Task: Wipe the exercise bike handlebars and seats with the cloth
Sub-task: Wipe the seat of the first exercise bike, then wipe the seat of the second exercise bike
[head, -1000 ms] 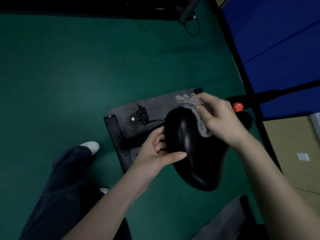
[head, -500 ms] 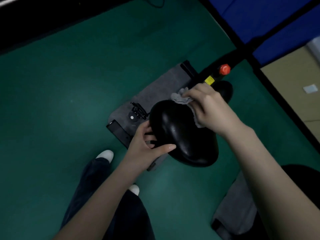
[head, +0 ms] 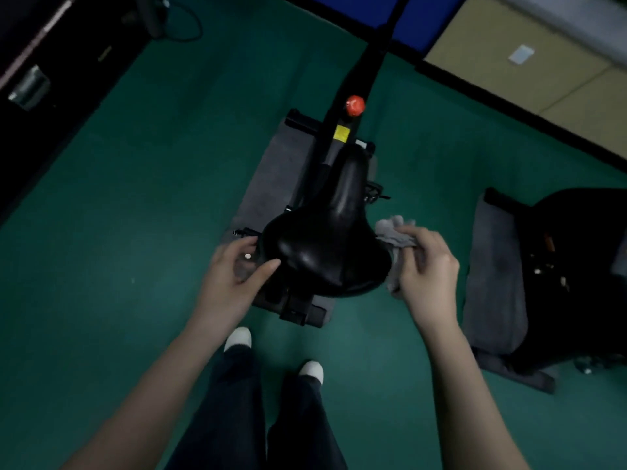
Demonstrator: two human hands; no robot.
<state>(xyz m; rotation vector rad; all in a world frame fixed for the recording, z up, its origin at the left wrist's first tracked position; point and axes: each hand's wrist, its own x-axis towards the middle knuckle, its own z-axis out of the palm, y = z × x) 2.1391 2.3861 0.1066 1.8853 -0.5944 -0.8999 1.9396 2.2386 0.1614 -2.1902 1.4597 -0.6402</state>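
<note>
A glossy black bike seat (head: 325, 245) sits in the middle of the view, its narrow nose pointing away from me. My right hand (head: 425, 266) grips a crumpled grey cloth (head: 395, 234) against the seat's right rear edge. My left hand (head: 234, 269) holds the seat's left rear edge, thumb on top and fingers curled under the rim. The bike's black frame (head: 359, 79) runs away from the seat, carrying a red knob (head: 355, 105) and a yellow label (head: 341, 133). The handlebars are out of view.
The bike stands on a grey mat (head: 271, 178) on green floor (head: 135, 232). A second black machine on its own grey mat (head: 488, 273) is close at the right. Dark furniture (head: 51, 62) fills the upper left. My legs and white shoes (head: 237, 339) stand just behind the seat.
The view has swung round so the seat now points away from me. My right hand with the cloth has moved from the seat's nose to its right rear edge. My left hand stays on the seat.
</note>
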